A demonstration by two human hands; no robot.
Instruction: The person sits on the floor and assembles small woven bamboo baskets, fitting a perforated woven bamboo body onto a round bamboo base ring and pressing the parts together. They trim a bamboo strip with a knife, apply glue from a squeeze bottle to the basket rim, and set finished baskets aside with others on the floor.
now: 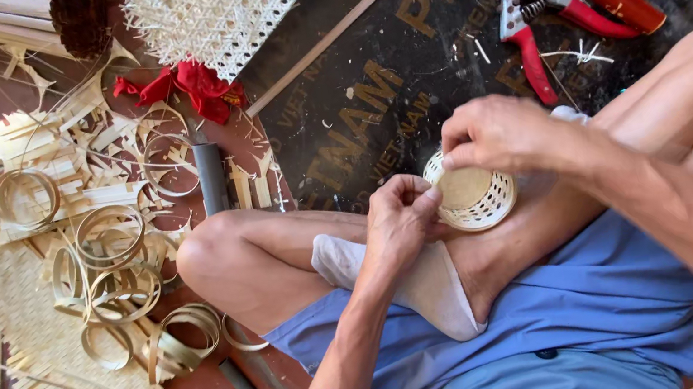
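Hands [444, 175] on basket [473, 194] rim

Your arms are bare to well above the elbow, with no sleeve, watch or ring showing on your left hand [399, 219] or right hand [493, 134]. You wear light blue shorts [584, 314] with a darker blue edge at the hem, bare knees, and a pale grey sock [419, 284] pointed at the toe
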